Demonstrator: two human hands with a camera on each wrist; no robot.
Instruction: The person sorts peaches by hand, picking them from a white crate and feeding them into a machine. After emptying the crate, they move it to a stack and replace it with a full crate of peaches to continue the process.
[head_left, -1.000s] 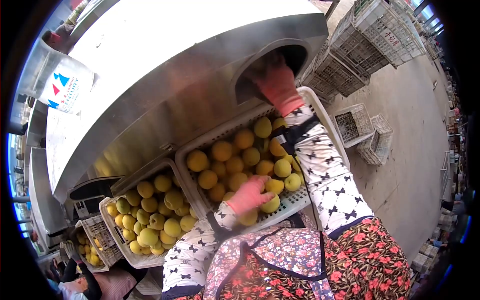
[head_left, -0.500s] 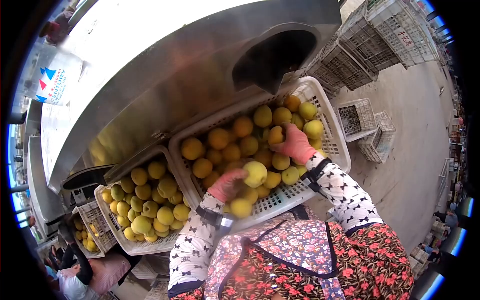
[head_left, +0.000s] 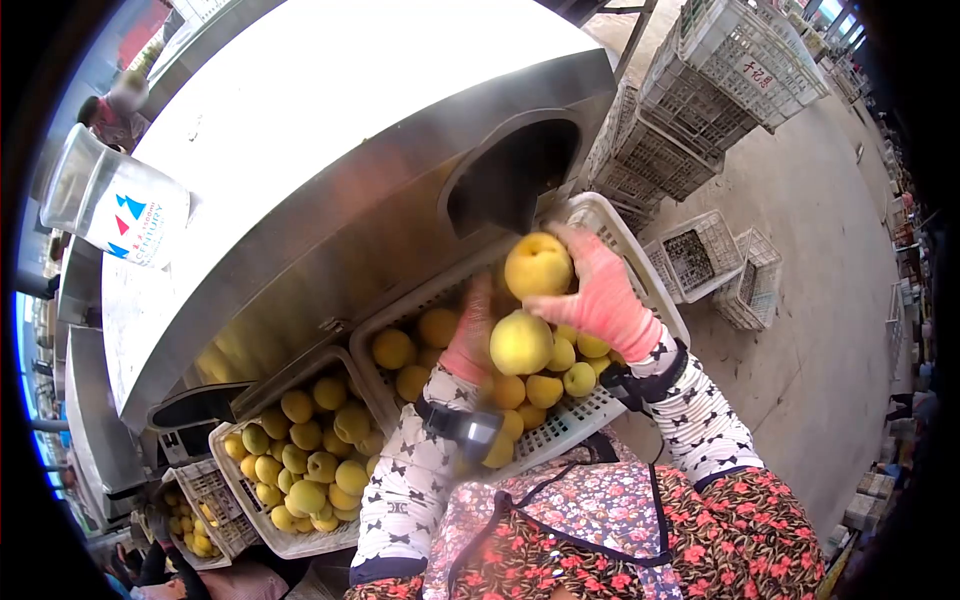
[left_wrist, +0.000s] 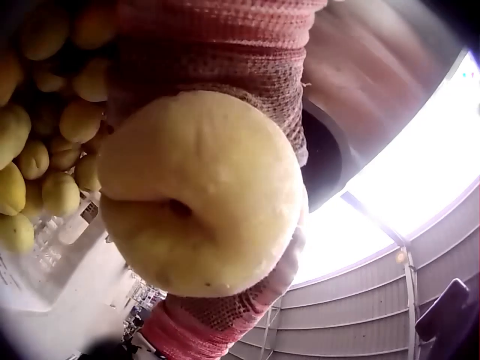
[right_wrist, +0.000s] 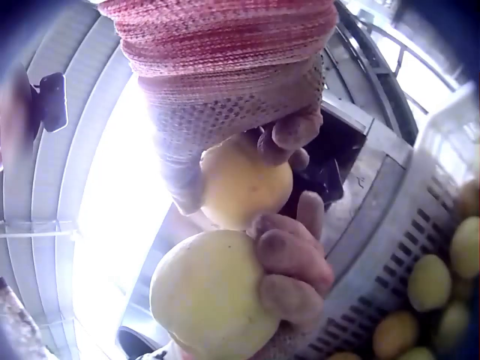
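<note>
A smooth grey concrete floor (head_left: 815,250) fills the right of the head view, with lattice-walled plastic crates (head_left: 690,110) stacked at the upper right. From the upper left to the centre curves a machine with a glaring white top and a dull, brushed-looking metal side (head_left: 330,265), pierced by a dark rounded opening (head_left: 515,170). A translucent plastic container (head_left: 118,210) printed in red and blue stands out at the upper left.

Near the centre, the right hand (head_left: 600,285) grips a yellow-orange peach (head_left: 538,266), fingers above it and thumb below. Just under it in the frame, the left hand (head_left: 472,335) holds a pale peach (head_left: 520,342); the right wrist view shows its fingers curled against the fruit's round side. Seen close from the left wrist, the pale fruit has matte skin, a deep cleft and a dark stem hollow. Both hands wear gloves with ribbed pink knit cuffs and a dotted mesh over the palm area.

Both peaches are above a white perforated crate (head_left: 565,425), partly filled with yellow and orange fruit. A second crate (head_left: 330,543), lower left, holds more rounded yellow-green fruit.
</note>
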